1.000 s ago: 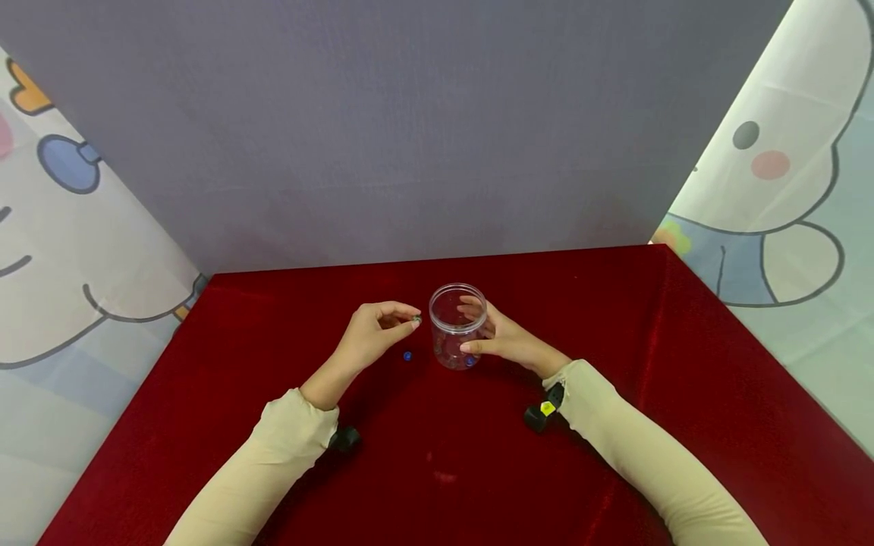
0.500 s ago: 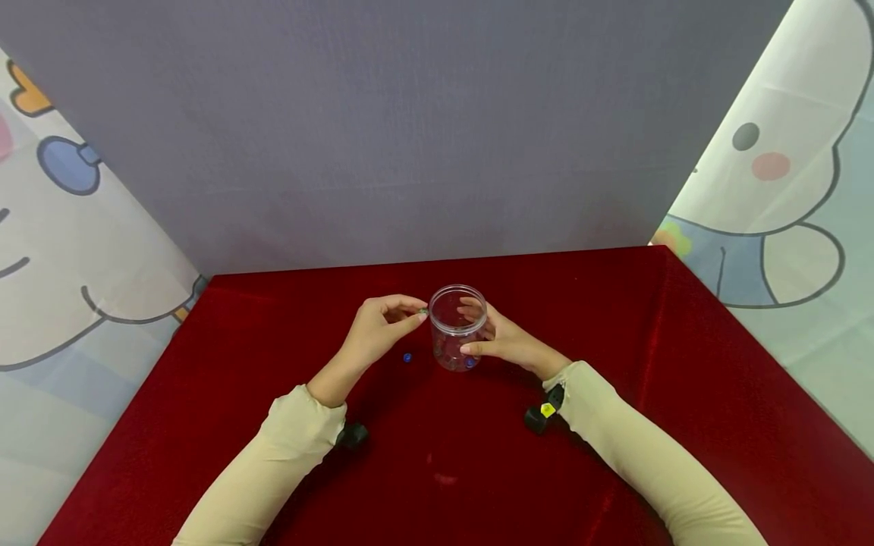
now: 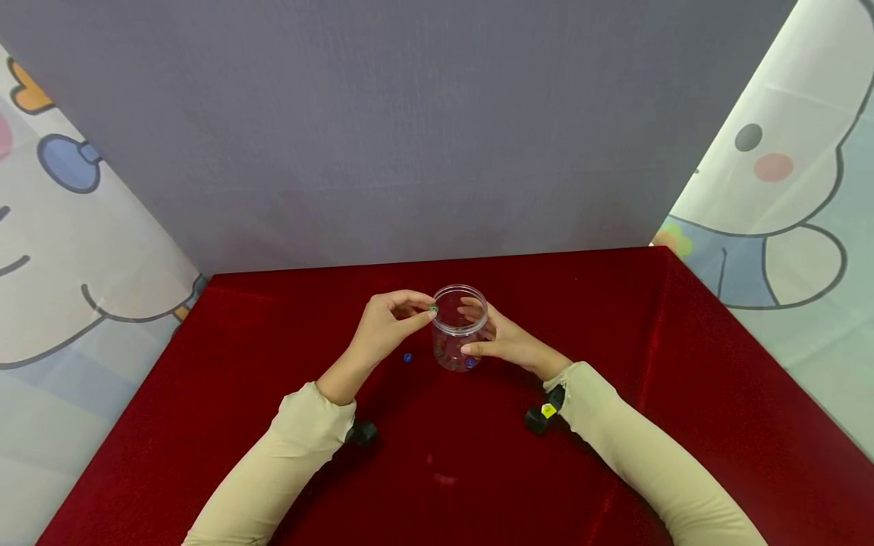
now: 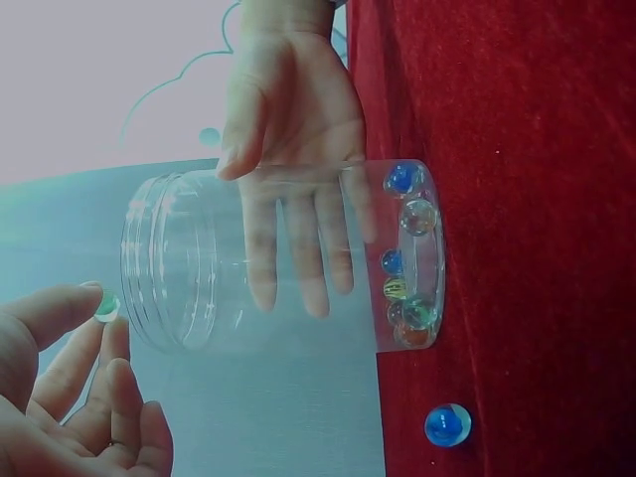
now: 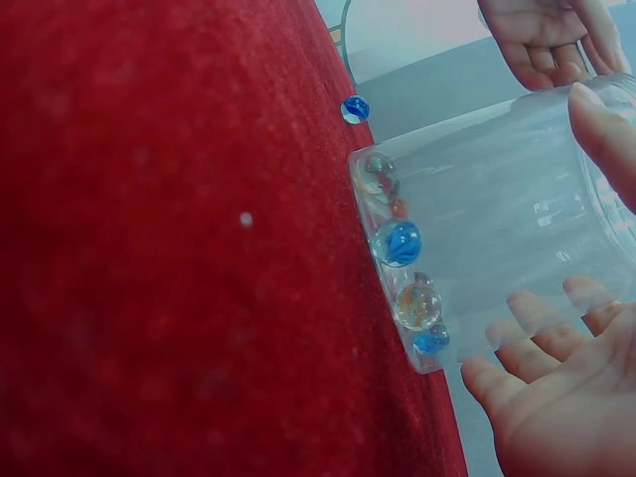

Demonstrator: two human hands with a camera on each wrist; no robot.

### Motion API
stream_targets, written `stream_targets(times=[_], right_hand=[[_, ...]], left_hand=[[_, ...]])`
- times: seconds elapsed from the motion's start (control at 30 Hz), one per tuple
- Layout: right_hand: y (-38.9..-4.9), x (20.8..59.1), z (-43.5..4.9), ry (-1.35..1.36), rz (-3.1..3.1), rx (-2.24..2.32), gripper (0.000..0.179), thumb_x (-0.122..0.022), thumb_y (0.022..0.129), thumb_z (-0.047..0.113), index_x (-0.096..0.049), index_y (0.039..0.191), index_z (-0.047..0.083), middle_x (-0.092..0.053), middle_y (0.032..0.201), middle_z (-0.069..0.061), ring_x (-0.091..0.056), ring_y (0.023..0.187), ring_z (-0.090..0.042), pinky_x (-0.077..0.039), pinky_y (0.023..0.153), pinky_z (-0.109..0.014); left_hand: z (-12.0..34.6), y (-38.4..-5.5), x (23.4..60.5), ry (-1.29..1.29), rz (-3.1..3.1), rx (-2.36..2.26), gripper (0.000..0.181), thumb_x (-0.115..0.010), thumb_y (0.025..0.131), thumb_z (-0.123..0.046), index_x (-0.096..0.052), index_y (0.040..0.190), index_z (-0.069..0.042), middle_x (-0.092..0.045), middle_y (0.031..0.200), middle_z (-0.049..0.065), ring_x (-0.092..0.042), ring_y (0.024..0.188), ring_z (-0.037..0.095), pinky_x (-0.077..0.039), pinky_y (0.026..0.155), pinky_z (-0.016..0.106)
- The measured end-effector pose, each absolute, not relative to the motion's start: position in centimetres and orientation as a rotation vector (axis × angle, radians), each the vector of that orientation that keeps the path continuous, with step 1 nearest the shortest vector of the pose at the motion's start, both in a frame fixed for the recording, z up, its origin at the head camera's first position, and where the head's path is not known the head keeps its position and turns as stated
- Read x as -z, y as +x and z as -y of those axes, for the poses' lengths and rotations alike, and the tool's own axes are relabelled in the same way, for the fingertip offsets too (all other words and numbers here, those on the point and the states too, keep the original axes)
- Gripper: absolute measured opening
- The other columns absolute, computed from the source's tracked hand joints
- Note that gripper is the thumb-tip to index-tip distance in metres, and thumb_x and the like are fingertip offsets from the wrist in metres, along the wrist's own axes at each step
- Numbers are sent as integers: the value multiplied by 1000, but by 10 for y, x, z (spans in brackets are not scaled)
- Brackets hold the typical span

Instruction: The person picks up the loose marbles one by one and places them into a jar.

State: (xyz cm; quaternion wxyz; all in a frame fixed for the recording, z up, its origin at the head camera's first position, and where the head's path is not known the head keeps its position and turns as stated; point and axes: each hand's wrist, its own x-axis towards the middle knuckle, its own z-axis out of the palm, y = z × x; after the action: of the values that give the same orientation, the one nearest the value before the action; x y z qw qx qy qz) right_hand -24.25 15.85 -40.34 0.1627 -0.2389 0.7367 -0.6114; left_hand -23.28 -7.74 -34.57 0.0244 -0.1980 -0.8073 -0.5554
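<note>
A clear, lidless plastic jar (image 3: 451,345) stands upright on the red cloth. Several glass marbles (image 4: 400,179) lie on its bottom, blue, clear, yellow-striped and orange among them. My right hand (image 3: 510,343) holds the jar from the right, thumb on the near side and fingers on the far side. Between thumb and forefinger, my left hand (image 3: 384,326) pinches a green marble (image 4: 107,306) right at the left edge of the jar's rim. One blue marble (image 5: 355,109) lies outside on the cloth, left of the jar and below the left hand in the head view.
The red cloth (image 3: 444,440) covers the whole tabletop, with a grey backdrop (image 3: 437,152) behind its far edge. Cartoon-printed panels flank the table, including one panel (image 3: 771,197) at the right. A black wrist camera (image 3: 536,419) hangs beneath the right sleeve.
My left hand has moved right and slightly away from me, bringing the green marble from beside the jar to its rim. The right hand, jar and loose blue marble have stayed put.
</note>
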Motion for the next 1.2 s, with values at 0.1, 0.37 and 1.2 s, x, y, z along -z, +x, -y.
stream_targets(times=[0.1, 0.37, 1.2], right_hand=[[-243, 404, -158, -693, -2093, 1746, 81, -67, 86, 12, -15, 149, 13, -20, 154, -14, -17, 142, -29, -15, 112, -54], [-244, 404, -158, -707, -2079, 1748, 80, -67, 86, 11, -16, 149, 13, -19, 154, -15, -16, 142, -29, -14, 112, -54], [-241, 405, -163, -712, -2071, 1758, 79, -64, 88, 8, -15, 150, 12, -20, 154, -11, -17, 142, -27, -13, 112, -53]], left_hand=[[77, -233, 346, -617, 2487, 1710, 19, -71, 84, -12, -71, 101, -3, -70, 98, 11, -58, 80, 19, -49, 69, 30], [77, -233, 349, -617, 2472, 1701, 17, -72, 83, -12, -72, 99, -6, -70, 96, 8, -59, 79, 20, -50, 68, 33], [68, -211, 327, -648, 2463, 1721, 18, -68, 85, -3, -69, 101, 5, -68, 99, 19, -57, 78, 23, -48, 64, 24]])
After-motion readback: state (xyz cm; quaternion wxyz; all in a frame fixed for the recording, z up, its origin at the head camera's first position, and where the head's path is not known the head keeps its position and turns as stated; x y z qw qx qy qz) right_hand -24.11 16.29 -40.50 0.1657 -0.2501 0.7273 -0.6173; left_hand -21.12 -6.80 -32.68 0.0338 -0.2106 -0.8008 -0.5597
